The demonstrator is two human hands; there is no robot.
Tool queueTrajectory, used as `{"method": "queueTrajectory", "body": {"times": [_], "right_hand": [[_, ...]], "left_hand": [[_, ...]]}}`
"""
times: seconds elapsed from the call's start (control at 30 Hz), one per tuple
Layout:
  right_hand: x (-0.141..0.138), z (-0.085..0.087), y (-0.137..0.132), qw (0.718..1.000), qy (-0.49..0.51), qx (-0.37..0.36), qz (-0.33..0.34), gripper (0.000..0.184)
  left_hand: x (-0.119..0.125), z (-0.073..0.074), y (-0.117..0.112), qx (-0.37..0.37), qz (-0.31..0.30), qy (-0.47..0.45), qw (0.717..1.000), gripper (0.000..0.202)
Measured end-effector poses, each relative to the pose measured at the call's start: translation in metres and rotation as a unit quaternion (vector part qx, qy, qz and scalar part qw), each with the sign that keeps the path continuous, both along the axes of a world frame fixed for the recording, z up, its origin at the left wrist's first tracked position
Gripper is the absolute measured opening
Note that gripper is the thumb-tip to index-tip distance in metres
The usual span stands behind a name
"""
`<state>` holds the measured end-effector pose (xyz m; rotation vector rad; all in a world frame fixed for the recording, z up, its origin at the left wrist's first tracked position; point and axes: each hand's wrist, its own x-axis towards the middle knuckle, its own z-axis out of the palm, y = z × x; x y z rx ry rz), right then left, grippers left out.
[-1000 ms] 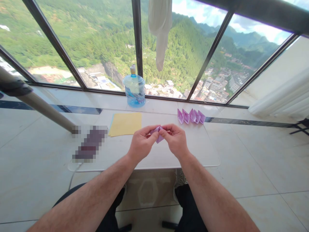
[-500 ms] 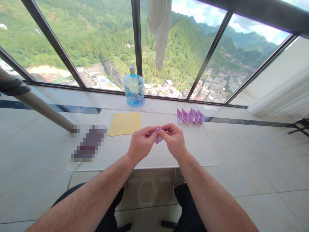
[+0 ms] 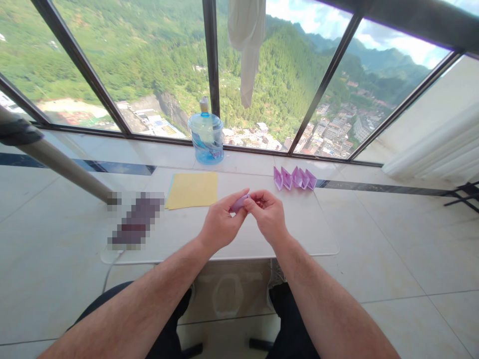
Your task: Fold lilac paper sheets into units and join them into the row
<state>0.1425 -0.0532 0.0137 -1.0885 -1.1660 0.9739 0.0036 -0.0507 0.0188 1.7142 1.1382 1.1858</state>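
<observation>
Both of my hands meet above the middle of a small white table (image 3: 299,234). A small folded piece of purple paper (image 3: 239,203) is pinched between them. My left hand (image 3: 220,222) closes its thumb and fingers on the paper's left side. My right hand (image 3: 267,214) grips the right side, fingers curled. Most of the paper is hidden by my fingers. A row of several folded purple paper pieces (image 3: 295,178) stands at the table's far right. A stack of yellow paper sheets (image 3: 192,189) lies at the far left centre.
A blue water jug (image 3: 207,134) stands on the window ledge behind the table. A blurred dark object (image 3: 135,222) lies on the table's left end. A pale pole (image 3: 52,157) slants in from the left. A white cloth (image 3: 245,45) hangs at the window. My knees are under the table.
My hands have turned the purple paper, so less of it shows now. My left index finger has stretched out over it. Nothing else moved.
</observation>
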Motion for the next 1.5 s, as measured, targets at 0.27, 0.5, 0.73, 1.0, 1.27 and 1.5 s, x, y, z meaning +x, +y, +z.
{"method": "queueTrajectory", "body": {"times": [0.27,0.5,0.73,1.0,1.27,1.5], "right_hand": [[0.0,0.001,0.0,1.0,0.018,0.006,-0.02,0.016],[-0.002,0.005,-0.001,0.995,0.076,-0.057,0.012,0.03],[0.004,0.011,0.001,0.995,0.08,-0.051,0.013,0.026],[0.014,0.006,0.008,0.997,0.061,-0.052,-0.016,0.027],[0.017,0.003,0.007,0.995,-0.035,-0.089,0.007,0.022],[0.011,-0.001,0.006,0.997,-0.013,-0.063,0.04,0.024]], "left_hand": [[0.001,0.003,-0.002,-0.006,-0.02,0.003,1.0,0.045],[0.0,0.004,-0.001,-0.074,-0.049,-0.073,0.993,0.05],[-0.002,0.004,0.003,-0.151,-0.084,-0.126,0.977,0.067],[-0.004,0.009,0.009,-0.188,-0.039,-0.154,0.969,0.025],[-0.006,0.003,0.02,-0.183,0.067,-0.277,0.941,0.036],[-0.008,0.008,0.017,-0.186,0.033,-0.242,0.952,0.038]]}}
